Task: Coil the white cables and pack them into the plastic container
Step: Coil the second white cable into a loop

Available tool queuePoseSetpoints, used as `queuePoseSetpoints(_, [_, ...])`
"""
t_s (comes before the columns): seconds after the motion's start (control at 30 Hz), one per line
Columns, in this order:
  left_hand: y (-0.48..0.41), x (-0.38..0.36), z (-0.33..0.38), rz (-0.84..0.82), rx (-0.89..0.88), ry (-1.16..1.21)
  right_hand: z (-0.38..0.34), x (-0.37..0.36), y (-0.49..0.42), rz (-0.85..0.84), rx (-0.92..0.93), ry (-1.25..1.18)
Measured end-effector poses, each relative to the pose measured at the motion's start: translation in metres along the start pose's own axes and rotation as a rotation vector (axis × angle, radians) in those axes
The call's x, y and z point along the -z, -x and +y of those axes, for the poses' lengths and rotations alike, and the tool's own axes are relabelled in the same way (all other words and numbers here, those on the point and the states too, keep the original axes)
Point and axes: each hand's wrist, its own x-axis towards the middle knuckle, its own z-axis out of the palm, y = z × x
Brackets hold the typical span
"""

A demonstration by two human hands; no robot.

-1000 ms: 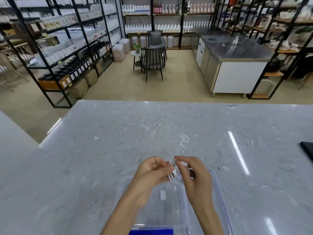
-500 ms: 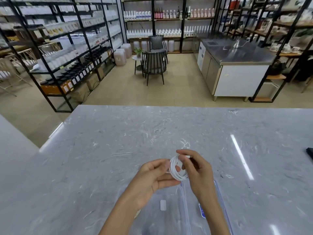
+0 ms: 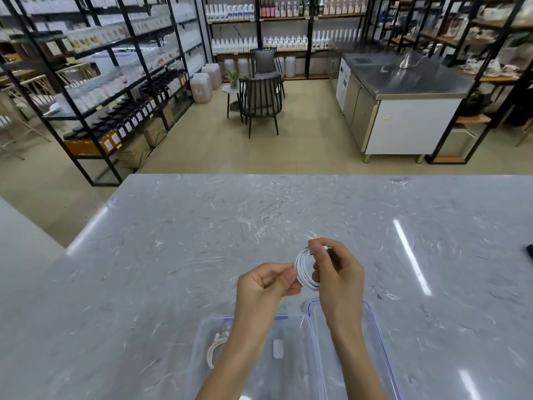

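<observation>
Fingers (image 3: 317,250) of the right hand (image 3: 339,272) are curled together and pinch the top of the white cable (image 3: 302,268), while the left hand (image 3: 264,287) pinches the coil's left side between thumb and bent fingers (image 3: 285,277). This cable is wound into a small oval loop held on edge in the air just below the middle of the frame. Its long axis runs from top to bottom of the picture, leaning a little to the lower right, and a short plug end (image 3: 327,248) sticks out toward the right past the thumb. Below it, at the bottom centre, the clear plastic container (image 3: 199,339) stands open on the grey marbled table (image 3: 173,255). A second coiled cable (image 3: 215,349) lies in the container's left part, and a small white patch (image 3: 277,348) on its floor shows no readable print. A clear lid (image 3: 372,327) edged in blue lies just right of it. Labels on the bottles (image 3: 129,125) on the shelves at upper left are too small to read.
</observation>
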Motion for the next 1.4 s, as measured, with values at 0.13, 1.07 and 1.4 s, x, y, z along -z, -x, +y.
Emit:
queuePoseSetpoints(0.13, [0.004, -0.009, -0.005, 0.108, -0.043, -0.070, 0.007, -0.005, 0.003, 0.139, 0.033, 0.096])
queuePoseSetpoints(1.07, [0.006, -0.017, 0.000, -0.003, -0.308, -0.562, -0.014, 0.004, 0.016, -0.153, 0.092, 0.066])
queuePoseSetpoints(1.4, [0.012, -0.003, 0.018, -0.316, -0.370, -0.739, -0.024, 0.020, 0.009, -0.083, 0.109, 0.010])
